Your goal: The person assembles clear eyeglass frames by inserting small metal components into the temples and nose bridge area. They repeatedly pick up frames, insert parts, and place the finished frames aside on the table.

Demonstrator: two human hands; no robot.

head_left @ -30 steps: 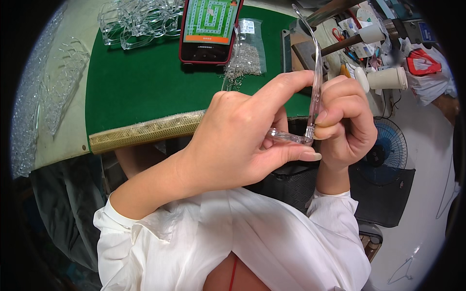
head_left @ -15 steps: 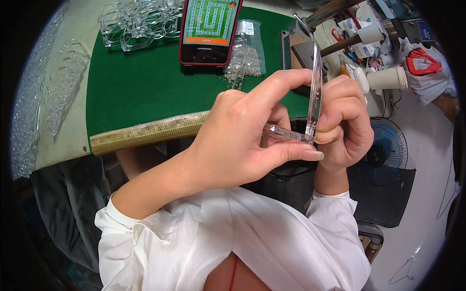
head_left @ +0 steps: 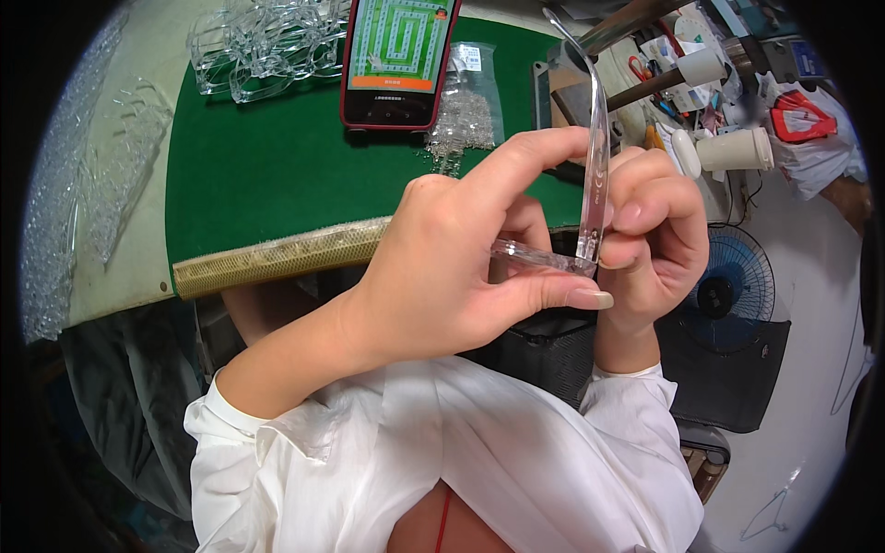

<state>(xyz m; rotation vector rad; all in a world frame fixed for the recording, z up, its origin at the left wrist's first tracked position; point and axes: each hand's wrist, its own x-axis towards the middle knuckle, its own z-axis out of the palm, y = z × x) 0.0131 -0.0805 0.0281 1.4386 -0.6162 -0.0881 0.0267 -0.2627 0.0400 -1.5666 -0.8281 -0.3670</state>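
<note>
While the left hand holds the front of a clear glasses frame in a narrow grip between thumb and fingers, its forefinger reaches up to the temple arm, which stands nearly upright. The right hand is at the hinge end of that temple arm, its fingers curled and the tips close together; I cannot tell whether this grip pinches the frame or some tiny part. The glasses frame is raised in front of the person's white shirt, near the close edge of the counter.

A green mat covers part of the counter, with a gold-coloured strip along its near edge. Toward the far side is a phone in a red case, its screen lit with a green maze-like pattern. Just right of it lies a clear plastic bag with tiny metal pieces. Left of the phone sits a pile of clear frames, and bubble wrap runs along the counter's left side. A fan with blue blades is beyond the right hand.
</note>
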